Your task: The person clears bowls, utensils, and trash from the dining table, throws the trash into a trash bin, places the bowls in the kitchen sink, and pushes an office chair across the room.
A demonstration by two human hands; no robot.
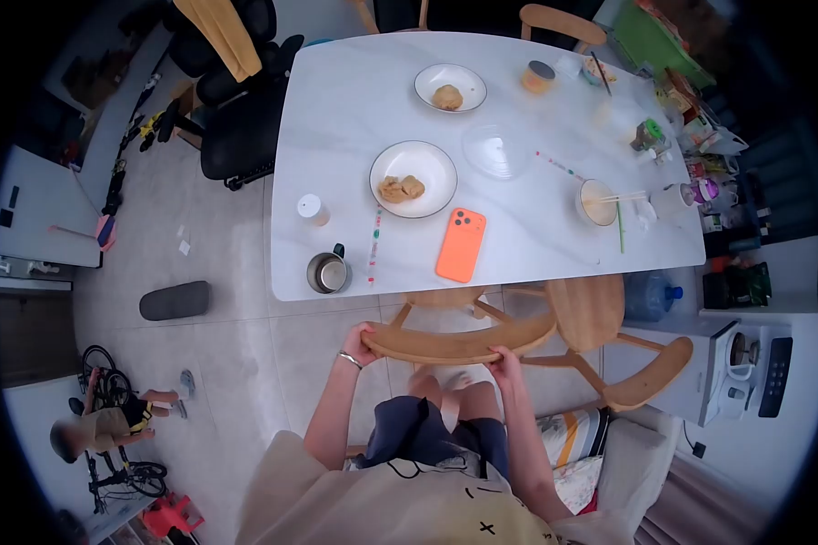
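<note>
A wooden chair [454, 347] stands at the near side of the white worktop [518, 259], just in front of the person, its curved backrest nearest the body and part of its seat [438, 297] under the near edge. It faces the worktop; the backrest's long axis runs left to right, roughly along that edge, with the ends bending towards the worktop.

The left hand [358, 344] grips the backrest's left end, and the right hand [506, 364] holds its lower edge a little in from the right end. The fingers of both are closed round the wood, thumbs on the upper side; how far the tips reach underneath cannot be told. The wide grip probably shares the load and keeps the chair from twisting.

Just beside it on the right is a second chair [585, 313], turned slightly differently. On the worktop, an orange phone [461, 247] lies camera side up near the edge, its long axis pointing away from the person with a slight slant. A metal mug [327, 272] is near the left corner, its handle turned inward. Beyond, a plate [432, 162] bears pieces of food [400, 188], its rim likely containing crumbs. Chopsticks [623, 197] rest across a bowl [598, 204], perhaps keeping their tips off the worktop.
</note>
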